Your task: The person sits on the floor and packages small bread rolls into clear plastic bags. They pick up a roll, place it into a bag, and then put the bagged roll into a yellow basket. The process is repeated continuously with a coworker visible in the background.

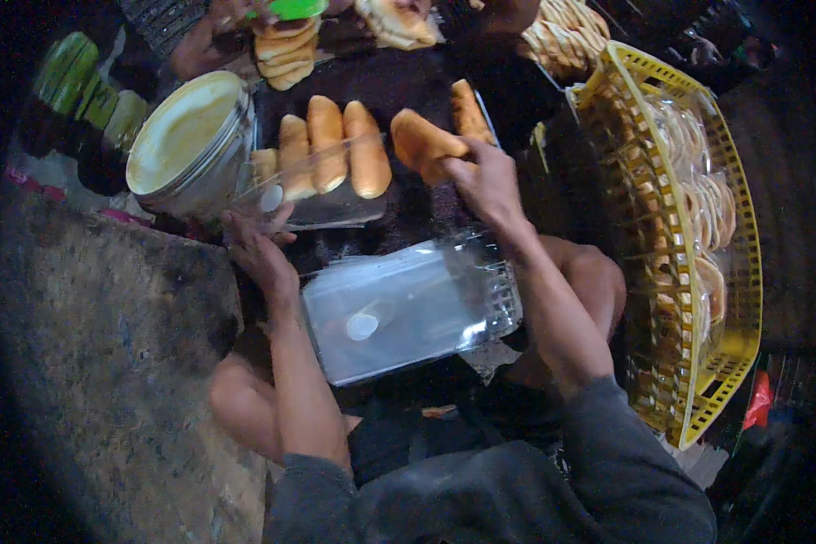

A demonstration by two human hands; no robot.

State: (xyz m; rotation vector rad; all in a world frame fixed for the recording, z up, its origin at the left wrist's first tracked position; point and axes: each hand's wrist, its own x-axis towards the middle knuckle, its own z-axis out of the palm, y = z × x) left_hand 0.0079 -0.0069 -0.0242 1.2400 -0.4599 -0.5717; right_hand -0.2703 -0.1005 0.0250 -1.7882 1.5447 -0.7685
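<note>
My right hand (485, 186) grips a golden-brown long bread roll (426, 143) above the dark tabletop. Another roll (470, 113) lies just beyond it. On the left, my left hand (261, 249) holds the near-left edge of a clear plastic bag (335, 210) with a round white sticker. Several long rolls (328, 150) lie side by side at this bag, their near ends seen through the film; how far in they sit is hard to tell. Close to my body lies a stack of flat clear bags (408, 304), the top one with a white round sticker.
A round tub (190, 136) with cream-coloured residue stands at the left. To the right, a yellow plastic crate (698, 399) holds bagged breads. Across the table, another person's hand (199, 45) is beside a green object (290, 9) and stacked breads (286, 54). More breads (567, 36) lie far right.
</note>
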